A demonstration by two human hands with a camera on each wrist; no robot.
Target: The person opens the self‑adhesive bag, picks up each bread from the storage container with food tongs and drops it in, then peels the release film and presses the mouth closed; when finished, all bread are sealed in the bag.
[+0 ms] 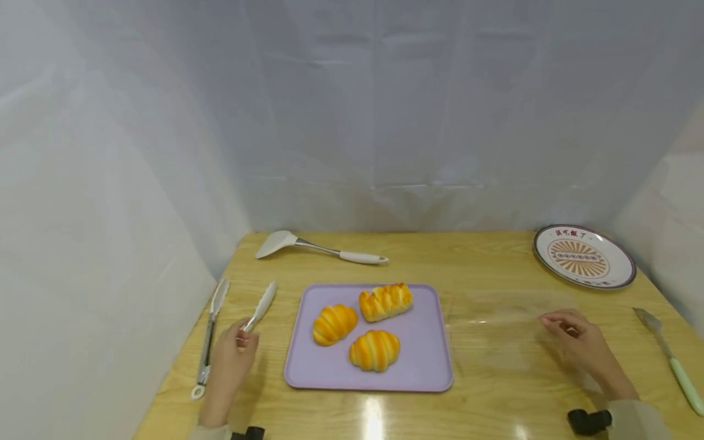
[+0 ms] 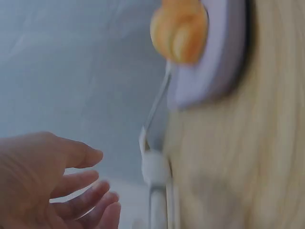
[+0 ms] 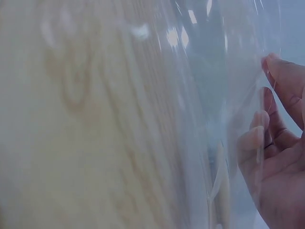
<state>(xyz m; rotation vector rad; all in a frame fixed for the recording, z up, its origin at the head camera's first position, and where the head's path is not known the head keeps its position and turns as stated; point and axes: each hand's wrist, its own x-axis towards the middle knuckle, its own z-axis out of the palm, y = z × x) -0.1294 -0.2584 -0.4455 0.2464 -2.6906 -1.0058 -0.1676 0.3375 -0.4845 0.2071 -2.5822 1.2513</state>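
Pale-tipped metal tongs lie spread on the table at the left. Over them is my left hand, its fingers loosely bent. In the left wrist view that hand stands apart from the tongs, with nothing between thumb and fingers. My right hand pinches an edge of clear plastic film right of the lilac tray. Up close in the right wrist view, the film hangs from thumb and fingertips; whether it is one sheet or a bag, I cannot tell.
On the tray sit a braided bread and two croissant-shaped rolls, one left and one in front. A white turner lies behind it. At the right are a patterned plate and a green-handled utensil. White sheeting encloses the table.
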